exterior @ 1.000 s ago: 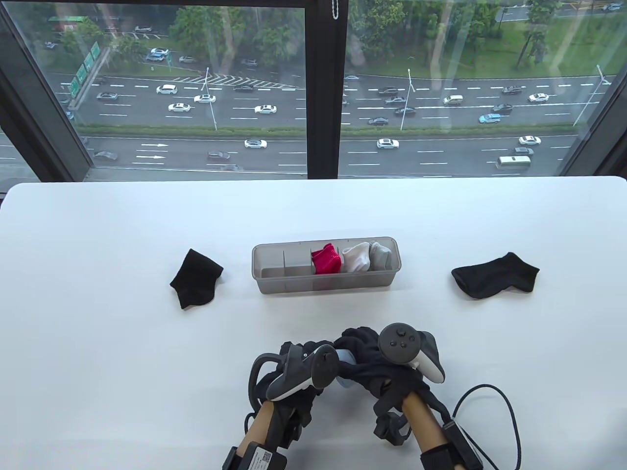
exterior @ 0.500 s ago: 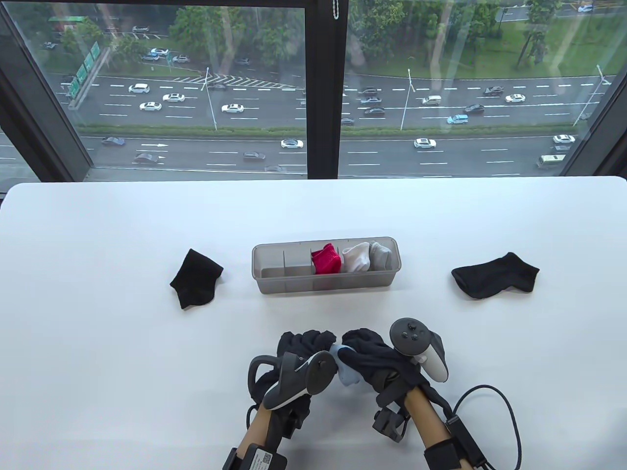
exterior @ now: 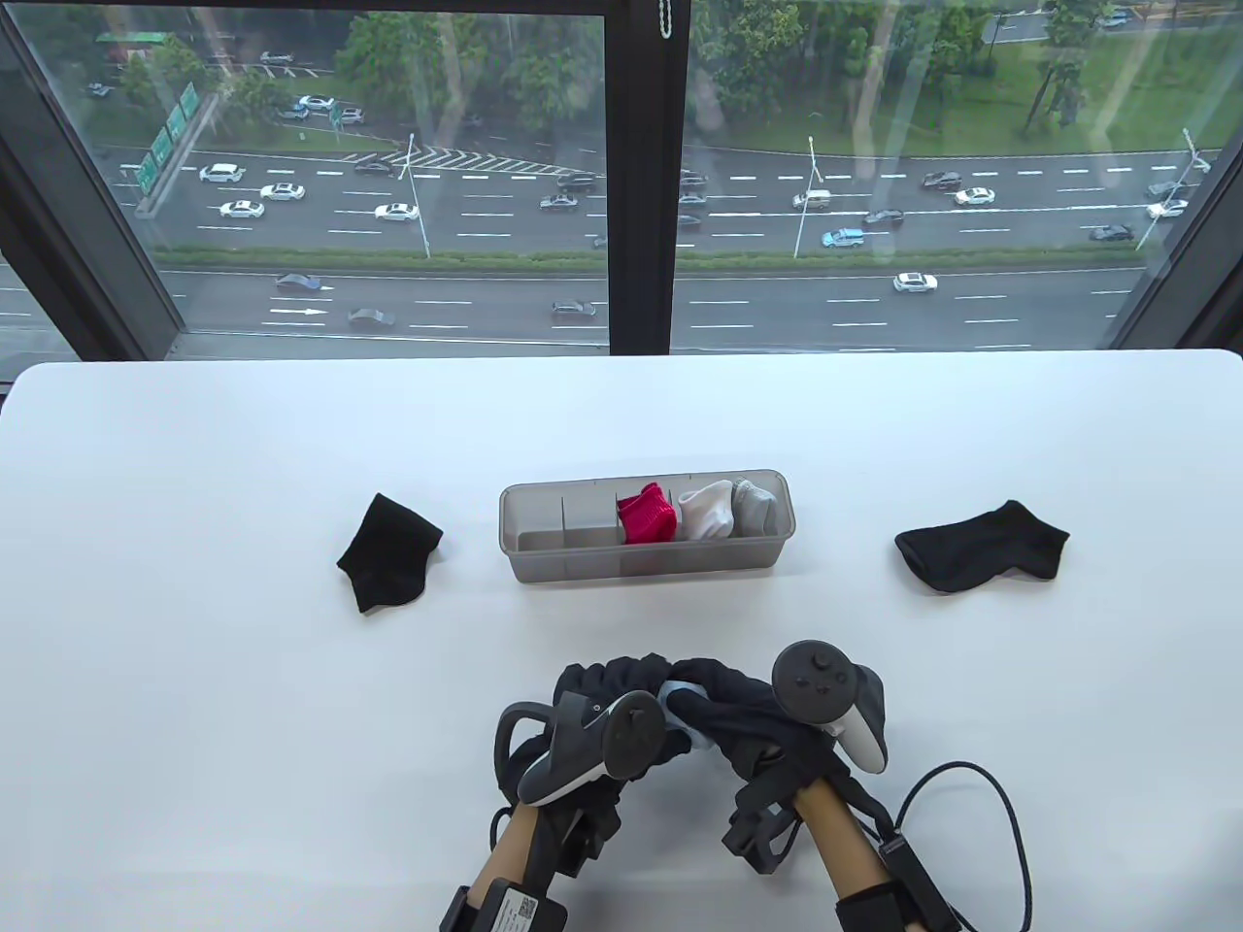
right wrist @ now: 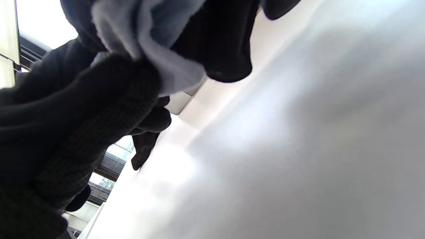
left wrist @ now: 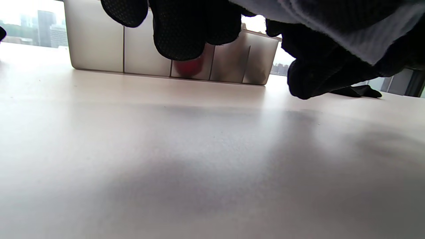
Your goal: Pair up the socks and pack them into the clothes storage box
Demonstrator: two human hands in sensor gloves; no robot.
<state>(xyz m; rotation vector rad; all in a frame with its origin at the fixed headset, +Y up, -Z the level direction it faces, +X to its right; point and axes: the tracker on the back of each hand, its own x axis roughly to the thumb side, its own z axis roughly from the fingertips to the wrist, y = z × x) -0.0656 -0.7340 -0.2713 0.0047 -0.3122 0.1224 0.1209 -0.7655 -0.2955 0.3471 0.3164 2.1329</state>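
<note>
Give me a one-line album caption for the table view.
Both gloved hands bundle a pale blue sock before a storage box holding red, white and grey pairs, black socks lying either side.

A white tabletop (exterior: pixel 194 738) with rounded far corners fills the lower half of the table view, evenly lit by daylight. Toward 12 o'clock stands a large window (exterior: pixel 388 175) in dark frames, with a thick black mullion (exterior: pixel 646 175) at centre and a beaded blind cord (exterior: pixel 665 17) hanging at its top. Outside lie a multi-lane road (exterior: pixel 874 301) with cars, a grassy verge and trees (exterior: pixel 544 58)
</note>
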